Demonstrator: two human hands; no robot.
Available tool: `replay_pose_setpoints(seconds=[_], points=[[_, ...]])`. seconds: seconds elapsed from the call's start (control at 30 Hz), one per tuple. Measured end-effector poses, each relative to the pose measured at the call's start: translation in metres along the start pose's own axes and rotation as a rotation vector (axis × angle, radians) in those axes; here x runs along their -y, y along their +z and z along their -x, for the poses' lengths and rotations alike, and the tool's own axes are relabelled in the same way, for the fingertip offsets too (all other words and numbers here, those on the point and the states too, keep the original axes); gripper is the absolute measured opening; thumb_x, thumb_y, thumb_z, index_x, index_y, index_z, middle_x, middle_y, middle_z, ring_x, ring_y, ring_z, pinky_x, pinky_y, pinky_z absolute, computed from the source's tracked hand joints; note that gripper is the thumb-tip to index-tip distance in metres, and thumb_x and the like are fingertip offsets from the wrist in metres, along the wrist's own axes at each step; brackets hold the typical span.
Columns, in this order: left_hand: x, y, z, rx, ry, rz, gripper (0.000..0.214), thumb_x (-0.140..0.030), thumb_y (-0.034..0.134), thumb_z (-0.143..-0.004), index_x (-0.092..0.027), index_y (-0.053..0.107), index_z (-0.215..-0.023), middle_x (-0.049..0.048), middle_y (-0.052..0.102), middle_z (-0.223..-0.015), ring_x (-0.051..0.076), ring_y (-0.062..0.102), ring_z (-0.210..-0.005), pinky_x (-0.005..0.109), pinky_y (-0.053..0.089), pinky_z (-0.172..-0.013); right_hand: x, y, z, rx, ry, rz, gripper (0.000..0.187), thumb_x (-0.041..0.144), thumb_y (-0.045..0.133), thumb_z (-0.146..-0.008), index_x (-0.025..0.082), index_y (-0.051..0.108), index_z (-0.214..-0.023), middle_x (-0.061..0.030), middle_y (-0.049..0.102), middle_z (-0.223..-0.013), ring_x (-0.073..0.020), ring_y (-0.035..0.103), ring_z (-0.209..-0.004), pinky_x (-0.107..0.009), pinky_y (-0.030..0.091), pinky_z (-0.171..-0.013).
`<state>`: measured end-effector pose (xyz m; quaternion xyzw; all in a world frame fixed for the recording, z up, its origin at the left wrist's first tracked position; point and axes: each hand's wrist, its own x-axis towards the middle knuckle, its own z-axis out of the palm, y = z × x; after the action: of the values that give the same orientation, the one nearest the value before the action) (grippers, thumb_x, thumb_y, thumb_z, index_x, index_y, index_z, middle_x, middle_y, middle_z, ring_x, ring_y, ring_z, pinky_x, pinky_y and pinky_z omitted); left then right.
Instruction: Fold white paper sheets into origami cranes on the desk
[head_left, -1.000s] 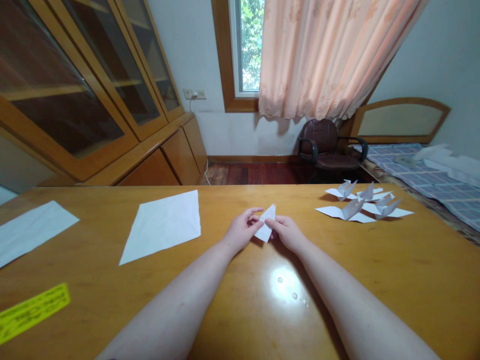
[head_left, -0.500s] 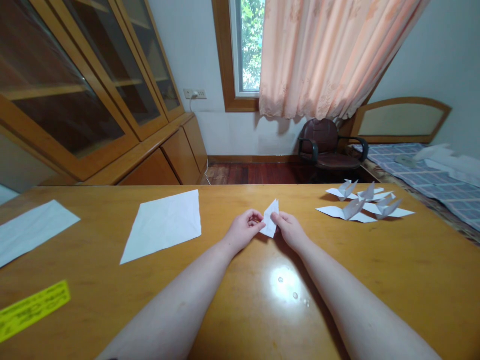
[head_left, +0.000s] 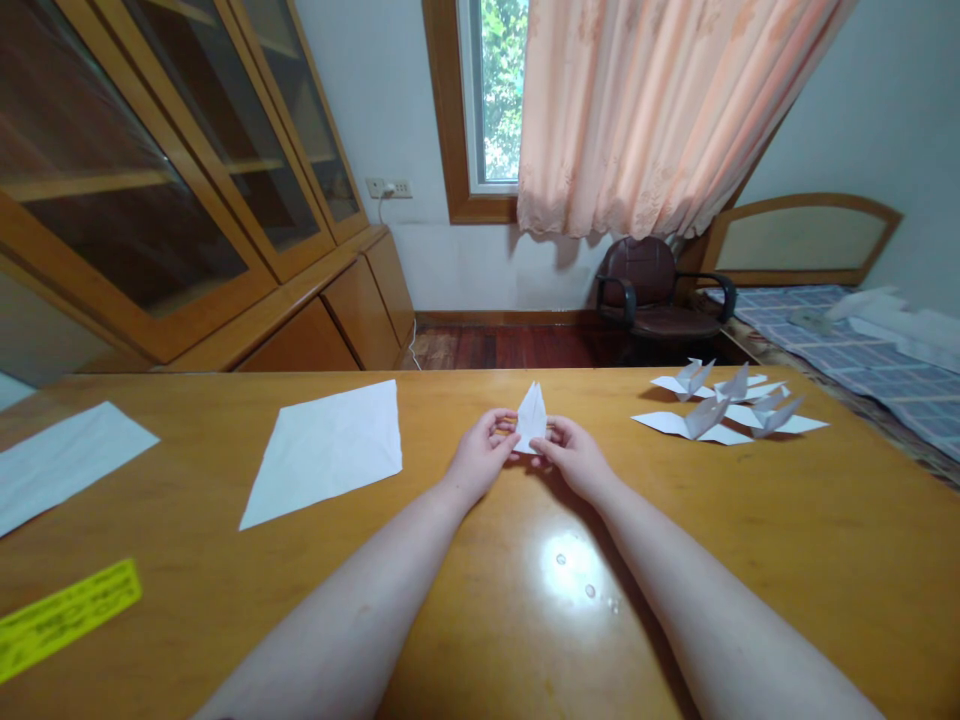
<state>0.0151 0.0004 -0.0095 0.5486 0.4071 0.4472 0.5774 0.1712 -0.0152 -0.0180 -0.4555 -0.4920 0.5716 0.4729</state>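
A small folded white paper piece (head_left: 532,415) stands pointed end up between my two hands above the wooden table (head_left: 480,560). My left hand (head_left: 480,457) pinches its left lower edge with thumb and fingers closed. From the other side, my right hand (head_left: 574,457) pinches its right lower edge. Both forearms reach in from the bottom of the view.
A flat white sheet (head_left: 326,450) lies left of my hands. Another white sheet (head_left: 64,460) and a yellow strip (head_left: 64,618) lie at the far left. Several finished folded paper shapes (head_left: 724,410) sit at the right. A dark chair (head_left: 652,290) stands beyond the table.
The folded piece has been turned from a tilted position to upright with its point up, and both hands have shifted slightly farther away on the table.
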Motion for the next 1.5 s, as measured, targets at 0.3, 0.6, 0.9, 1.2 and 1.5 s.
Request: replay_pose_setpoints(seconds=[0.3,0.6,0.9,1.2,1.5], points=[[-0.002,-0.001,0.0,-0.011,-0.007,0.029,0.024,-0.022,0.06,-0.073,-0.017,0.054,-0.096,0.003,0.058,-0.092,0.011,0.062,-0.072,0.024,0.053,-0.062,0.003,0.0,0.003,-0.016,-0.093,-0.03,0.067,0.031,0.061,-0.073,0.022,0.036,-0.134,0.0039,0.06,-0.064,-0.0104,0.057,-0.052,-0.024,0.045,-0.051],[0.0,-0.001,-0.001,-0.021,-0.03,0.055,0.016,-0.027,0.062,-0.071,-0.016,0.057,-0.081,0.0005,0.062,-0.075,0.011,0.06,-0.067,0.026,0.051,-0.066,0.004,-0.002,0.004,-0.009,-0.083,-0.017,0.024,0.029,0.06,-0.072,0.017,0.067,-0.091,-0.001,0.065,-0.068,-0.0112,0.056,-0.057,-0.027,0.045,-0.06],[-0.003,-0.006,0.0,-0.031,0.126,-0.241,0.014,-0.013,0.055,-0.069,-0.017,0.068,-0.07,0.0037,0.066,-0.086,0.016,0.06,-0.083,0.031,0.045,-0.082,0.006,-0.003,0.003,-0.08,-0.01,-0.079,0.028,0.039,0.067,-0.067,0.015,0.069,-0.081,-0.0034,0.065,-0.069,-0.0125,0.057,-0.058,-0.028,0.046,-0.06],[-0.013,-0.007,0.005,0.069,0.185,-0.297,0.019,-0.014,0.052,-0.073,-0.018,0.071,-0.07,0.0048,0.063,-0.095,0.017,0.058,-0.091,0.032,0.042,-0.089,0.004,0.0,0.002,-0.102,-0.069,-0.018,0.023,0.034,0.067,-0.065,0.018,0.056,-0.077,0.0032,0.059,-0.061,-0.0097,0.051,-0.053,-0.023,0.039,-0.053],[0.001,-0.002,0.0,0.041,0.064,-0.151,0.02,-0.02,0.062,-0.071,-0.016,0.061,-0.091,0.0038,0.063,-0.084,0.014,0.059,-0.077,0.029,0.047,-0.077,0.0,-0.002,-0.002,-0.078,-0.097,-0.057,0.028,0.034,0.067,-0.067,0.02,0.043,-0.075,0.0078,0.052,-0.055,-0.0081,0.047,-0.048,-0.021,0.033,-0.048]])
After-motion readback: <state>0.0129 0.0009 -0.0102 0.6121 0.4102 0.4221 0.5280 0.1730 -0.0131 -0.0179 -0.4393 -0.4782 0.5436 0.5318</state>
